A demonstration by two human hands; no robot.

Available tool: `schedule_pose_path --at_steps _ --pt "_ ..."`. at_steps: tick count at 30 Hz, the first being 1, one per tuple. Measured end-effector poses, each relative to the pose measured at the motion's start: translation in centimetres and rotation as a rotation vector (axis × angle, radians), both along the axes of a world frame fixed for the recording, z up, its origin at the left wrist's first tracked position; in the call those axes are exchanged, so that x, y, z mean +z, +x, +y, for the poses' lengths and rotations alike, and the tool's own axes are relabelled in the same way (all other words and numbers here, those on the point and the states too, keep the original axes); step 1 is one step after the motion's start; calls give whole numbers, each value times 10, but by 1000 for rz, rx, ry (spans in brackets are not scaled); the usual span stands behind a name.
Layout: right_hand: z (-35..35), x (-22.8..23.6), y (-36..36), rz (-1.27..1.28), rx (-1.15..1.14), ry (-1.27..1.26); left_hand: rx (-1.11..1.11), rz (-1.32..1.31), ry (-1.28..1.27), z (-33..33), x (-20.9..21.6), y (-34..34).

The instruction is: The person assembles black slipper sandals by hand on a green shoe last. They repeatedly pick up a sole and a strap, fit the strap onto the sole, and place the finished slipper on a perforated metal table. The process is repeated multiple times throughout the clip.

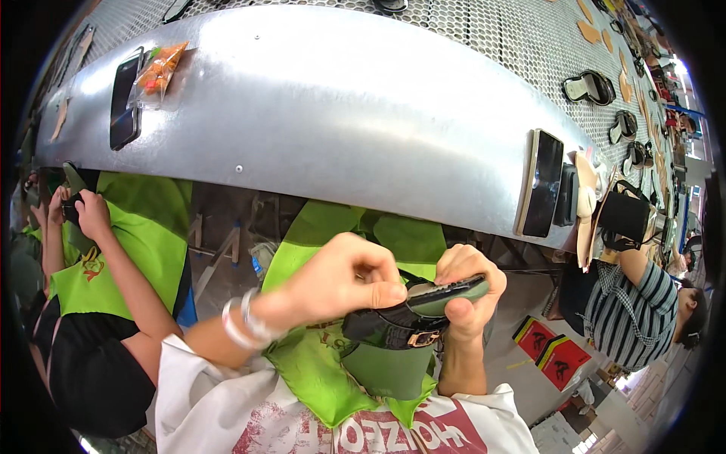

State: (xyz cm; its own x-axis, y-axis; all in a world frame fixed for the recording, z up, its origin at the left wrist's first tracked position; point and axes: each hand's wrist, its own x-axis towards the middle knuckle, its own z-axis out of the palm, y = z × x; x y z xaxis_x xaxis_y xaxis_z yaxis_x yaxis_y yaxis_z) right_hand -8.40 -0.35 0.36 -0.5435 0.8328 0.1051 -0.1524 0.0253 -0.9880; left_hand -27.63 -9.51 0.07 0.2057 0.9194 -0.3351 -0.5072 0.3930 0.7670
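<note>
watching from far off, i begin at the left, where a co-worker's hands [83, 212] hold a dark piece, well apart from mine. next, a dark phone [125, 106] and an orange snack packet [161, 69] lie on the metal bench [325, 98]. nearer the middle, my left hand [344, 276] has its fingers curled and its thumb against the upper edge of the black sandal [386, 328]; blur keeps me from telling whether it pinches anything. the sandal sits above my lap, just off the bench edge, its glossy strap and metal buckle [425, 339] facing me, with an olive-green form [389, 371], probably a last, below. i judge the whole fairly light but firm: a stiff body, a bendable strap, a shiny face likely to slip and mark easily. the thick end is the safer hold, away from the buckle. there my right hand [480, 312] is closed around it, thumb on the near side, fingers over the far one. farther right, another phone [543, 181] lies on the bench, and a co-worker in a striped top [631, 318] is beyond.
</note>
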Motion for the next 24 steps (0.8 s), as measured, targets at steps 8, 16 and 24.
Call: schedule_pose_path --at_steps 8,16,24 --pt "5 -2 2 86 82 -68 84 80 29 -6 14 10" --pt "13 -7 -5 52 166 -322 321 832 449 -12 31 31" --pt "32 -17 3 185 576 -342 50 403 290 -14 10 11"
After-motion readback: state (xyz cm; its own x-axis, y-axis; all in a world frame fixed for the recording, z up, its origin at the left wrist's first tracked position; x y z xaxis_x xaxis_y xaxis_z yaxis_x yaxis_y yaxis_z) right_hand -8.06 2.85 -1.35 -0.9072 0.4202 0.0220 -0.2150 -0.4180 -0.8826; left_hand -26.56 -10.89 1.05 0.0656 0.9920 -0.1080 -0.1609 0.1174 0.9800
